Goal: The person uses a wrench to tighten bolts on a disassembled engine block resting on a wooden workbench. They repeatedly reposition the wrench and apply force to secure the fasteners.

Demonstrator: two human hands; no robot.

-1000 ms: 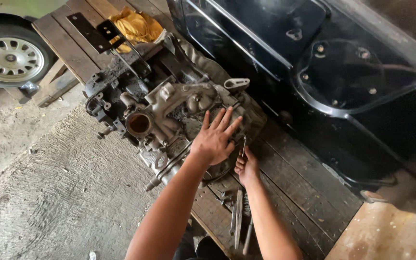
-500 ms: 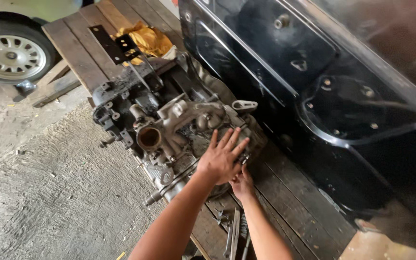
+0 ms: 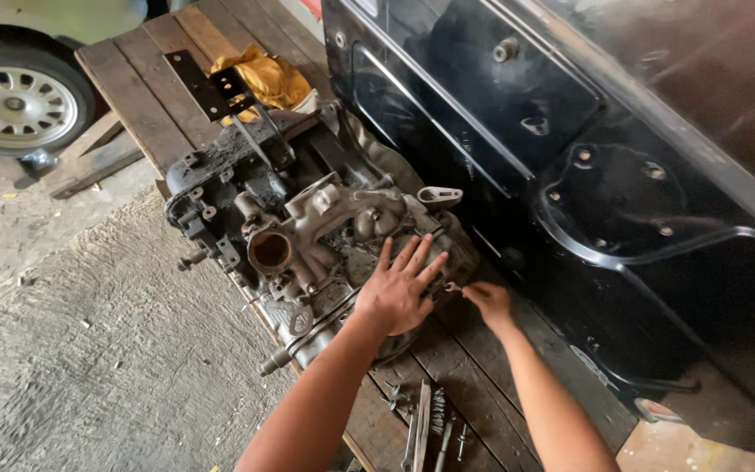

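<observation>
A dirty grey engine block (image 3: 308, 227) lies on a wooden pallet (image 3: 474, 385). My left hand (image 3: 399, 288) rests flat on the near right side of the engine, fingers spread, holding nothing. Just to its right, my right hand (image 3: 488, 301) pinches a small metal wrench (image 3: 453, 287) whose tip points at the engine's lower right edge. Whether the wrench sits on a bolt is hidden by my left hand.
A large black sheet-metal car body panel (image 3: 587, 175) stands along the pallet's right side. Several loose wrenches and bolts (image 3: 425, 424) lie on the planks near me. A yellow rag (image 3: 268, 79) and a black bracket (image 3: 207, 87) lie at the far end. A car wheel (image 3: 15, 100) stands far left on concrete (image 3: 107, 367).
The view has tilted, so the engine sits lower in the frame. My left hand stays flat on the engine. My right hand has moved out to the right, now showing the wrench.
</observation>
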